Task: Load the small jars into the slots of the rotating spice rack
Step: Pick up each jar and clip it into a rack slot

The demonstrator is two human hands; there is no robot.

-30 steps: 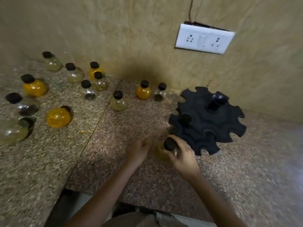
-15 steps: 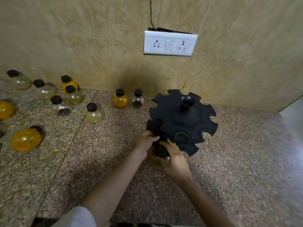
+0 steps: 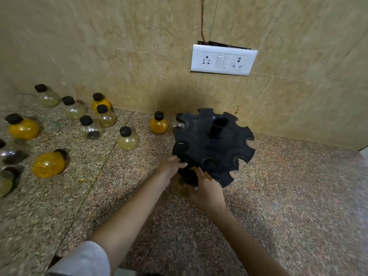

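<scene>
Where a speckled granite counter [image 3: 278, 206] met a beige tiled wall [image 3: 119, 46], a white switch plate [image 3: 223, 62] sat on the tiles with a thin wire [image 3: 202, 20] running up from it. Near the wall stood the black spice rack [image 3: 214, 150], its notched rim ringed with slots and a short post rising from its middle. At the rack's near edge the right hand [image 3: 206, 189] was curled round a pale yellow jar [image 3: 182, 189], gripping it hard against the rim; the jar's dark cap merged with the rack, so whether it sat in a slot could not be told. Just beside it the left hand [image 3: 170, 165] touched the rim with its fingertips, though whether they clasped it could not be told. A light sleeve [image 3: 83, 259] covered the left upper arm. One orange jar [image 3: 159, 126] stood by the wall close to the rack, with another jar [image 3: 177, 122] half hidden behind the rim. A pale upright jar [image 3: 127, 138] stood further left, and beyond it several more were scattered, among them a tipped orange jar [image 3: 48, 164] lying on its side, well apart from the rack.
</scene>
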